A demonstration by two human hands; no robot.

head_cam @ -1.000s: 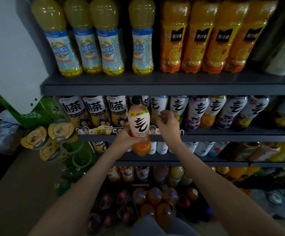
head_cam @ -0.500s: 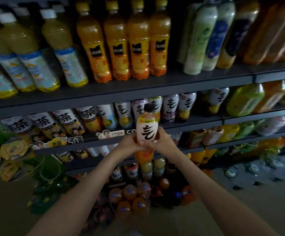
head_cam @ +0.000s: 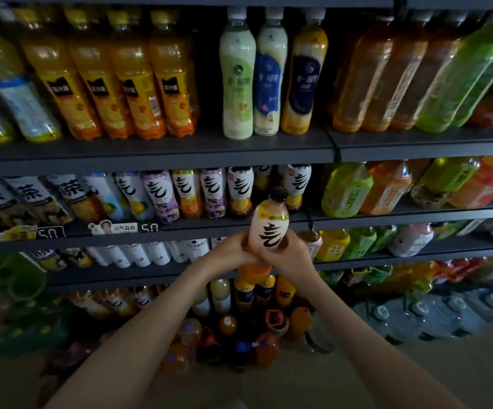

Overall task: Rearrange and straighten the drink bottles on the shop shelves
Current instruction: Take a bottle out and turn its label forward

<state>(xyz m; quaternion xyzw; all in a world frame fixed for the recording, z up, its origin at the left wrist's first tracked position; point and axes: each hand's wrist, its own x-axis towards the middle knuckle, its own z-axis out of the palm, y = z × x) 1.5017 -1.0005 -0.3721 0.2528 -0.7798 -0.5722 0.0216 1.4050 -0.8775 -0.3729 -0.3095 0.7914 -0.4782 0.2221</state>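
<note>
At ten o'clock from the hands, the top shelf [head_cam: 150, 152] carries yellow bottles with blue labels [head_cam: 24, 104] and, beside them, four orange juice bottles [head_cam: 115, 84]. At nine o'clock, the second shelf [head_cam: 180, 233] holds tea bottles [head_cam: 27, 199], then a row of white-labelled bottles [head_cam: 189, 193]. A price tag [head_cam: 149, 227] sits on its front edge.

In the middle, the left hand [head_cam: 227, 255] has its fingers curled round the lower body of a black-capped bottle [head_cam: 268, 228], taking it from its nine o'clock side. This bottle is upright in the air, in front of the second shelf's edge and near the right end of the white-labelled row. The right hand [head_cam: 291, 256] grips the same bottle from its three o'clock side, fingers curled, and the two hands meet across its front.

At twelve o'clock, three tall bottles [head_cam: 237, 78], pale green, blue and dark, stand on the top shelf. At two o'clock are brown bottles [head_cam: 372, 75], then green bottles [head_cam: 469, 69]. At six o'clock small bottles [head_cam: 227, 326] stand on the floor, and at four o'clock there are water jugs [head_cam: 416, 314].
</note>
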